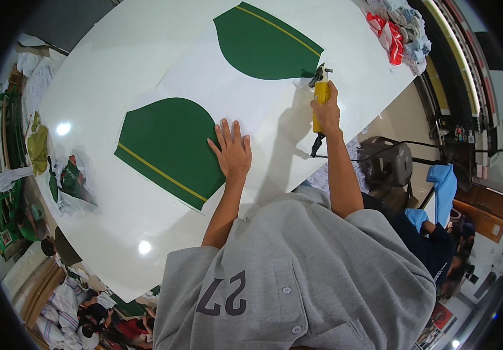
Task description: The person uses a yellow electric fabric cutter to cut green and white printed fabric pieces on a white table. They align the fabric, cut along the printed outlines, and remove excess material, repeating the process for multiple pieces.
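My left hand (231, 153) lies flat with fingers spread on a white sheet (228, 93), its fingertips at the edge of a green printed sleeve-shaped panel (167, 149) with a yellow stripe. A second green panel (263, 44) with a yellow stripe lies farther up the sheet. My right hand (326, 111) grips a yellow corded cutting tool (321, 93), whose dark head touches the lower right corner of that upper panel. The tool's black cord hangs down below my wrist.
The sheet lies on a large white table (105, 58). Folded red and pale fabric (400, 32) is piled at the table's far right corner. Green scraps and bags (67, 181) sit at the left edge. A chair (387, 163) and a seated person (438, 233) are to the right.
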{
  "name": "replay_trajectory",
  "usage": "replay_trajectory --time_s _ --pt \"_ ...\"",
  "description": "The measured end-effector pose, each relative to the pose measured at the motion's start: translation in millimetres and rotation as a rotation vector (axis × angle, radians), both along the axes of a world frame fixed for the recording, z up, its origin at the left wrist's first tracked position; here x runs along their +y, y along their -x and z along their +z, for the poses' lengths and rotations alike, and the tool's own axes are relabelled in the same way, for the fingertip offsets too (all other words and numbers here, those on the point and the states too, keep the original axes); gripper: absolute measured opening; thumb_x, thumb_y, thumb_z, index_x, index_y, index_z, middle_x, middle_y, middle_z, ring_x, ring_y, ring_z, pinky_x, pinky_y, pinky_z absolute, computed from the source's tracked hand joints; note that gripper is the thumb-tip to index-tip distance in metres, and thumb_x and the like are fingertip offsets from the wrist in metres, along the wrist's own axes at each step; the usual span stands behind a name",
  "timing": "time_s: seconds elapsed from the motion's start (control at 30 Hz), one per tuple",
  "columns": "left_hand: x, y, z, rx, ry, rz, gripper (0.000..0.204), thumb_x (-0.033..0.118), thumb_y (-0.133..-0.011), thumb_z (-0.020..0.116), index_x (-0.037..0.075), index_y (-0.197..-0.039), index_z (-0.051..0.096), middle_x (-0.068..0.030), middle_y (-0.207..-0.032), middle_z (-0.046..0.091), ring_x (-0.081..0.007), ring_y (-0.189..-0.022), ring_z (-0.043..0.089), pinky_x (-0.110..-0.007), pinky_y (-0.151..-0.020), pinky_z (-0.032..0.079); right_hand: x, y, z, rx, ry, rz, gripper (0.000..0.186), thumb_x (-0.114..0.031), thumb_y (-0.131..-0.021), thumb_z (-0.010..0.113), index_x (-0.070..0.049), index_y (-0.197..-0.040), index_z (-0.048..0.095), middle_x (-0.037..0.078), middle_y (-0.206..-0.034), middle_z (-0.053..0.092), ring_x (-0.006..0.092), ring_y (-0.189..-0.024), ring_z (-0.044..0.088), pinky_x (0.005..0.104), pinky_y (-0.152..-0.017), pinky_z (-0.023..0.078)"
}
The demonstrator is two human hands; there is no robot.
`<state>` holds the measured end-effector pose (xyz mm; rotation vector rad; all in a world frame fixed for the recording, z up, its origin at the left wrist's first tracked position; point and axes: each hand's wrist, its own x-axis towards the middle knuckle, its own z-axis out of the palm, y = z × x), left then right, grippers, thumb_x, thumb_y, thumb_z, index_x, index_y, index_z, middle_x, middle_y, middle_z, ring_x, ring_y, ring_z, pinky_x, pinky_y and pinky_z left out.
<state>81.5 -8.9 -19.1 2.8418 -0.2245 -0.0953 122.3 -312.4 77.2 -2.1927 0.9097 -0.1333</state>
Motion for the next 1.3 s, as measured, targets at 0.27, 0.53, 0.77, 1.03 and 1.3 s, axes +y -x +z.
replay_trajectory --time_s 0.27,0.53,0.77,1.03,1.3 --pt "1 -1 3 0.052 0.026 0.004 0.064 0.051 -0.118 0.041 0.021 -0.174 0.043 -0.0109 -0.187 0.023 -0.0369 -0.173 0.015 -0.069 -0.136 0.006 -6 -19 0 0.053 -0.019 -0.049 0.096 -0.016 -0.092 0.075 -0.024 -0.175 0.027 0.028 -0.14 0.071 0.0437 -0.117 0.077 0.0507 -0.098 0.062" --pt "1 -2 3 0.027 0.03 0.007 0.063 0.051 -0.118 0.041 0.022 -0.173 0.045 -0.0107 -0.187 0.024 -0.0359 -0.173 0.014 -0.069 -0.136 0.005 -22 -41 -3 0.061 -0.014 -0.072 0.095 -0.019 -0.094 0.076 -0.026 -0.174 0.027 0.028 -0.148 0.067 0.0448 -0.127 0.072 0.0521 -0.106 0.058" --pt "1 -1 2 0.04 -0.025 -0.003 0.062 0.051 -0.117 0.042 0.023 -0.173 0.045 -0.0102 -0.187 0.023 -0.0355 -0.173 0.015 -0.068 -0.136 0.006 -48 -65 -12 0.035 0.014 -0.051 0.096 -0.024 -0.093 0.079 -0.025 -0.174 0.028 0.026 -0.151 0.065 0.0448 -0.128 0.072 0.0509 -0.107 0.058" --pt "1 -1 4 -0.016 0.052 0.007 0.061 0.045 -0.116 0.05 0.02 -0.171 0.047 -0.0124 -0.185 0.028 -0.0378 -0.171 0.02 -0.07 -0.135 0.012 -74 -94 -21 0.027 0.054 -0.056 0.099 -0.025 -0.089 0.08 -0.022 -0.174 0.028 0.026 -0.147 0.066 0.0429 -0.121 0.073 0.0498 -0.103 0.06" --pt "1 -2 5 0.042 0.013 0.007 0.061 0.049 -0.118 0.043 0.023 -0.173 0.045 -0.0089 -0.188 0.022 -0.0355 -0.173 0.016 -0.068 -0.136 0.006 -93 -115 -28 0.007 0.119 -0.061 0.104 -0.025 -0.083 0.08 -0.019 -0.174 0.03 0.023 -0.142 0.068 0.0377 -0.105 0.077 0.0469 -0.094 0.063"
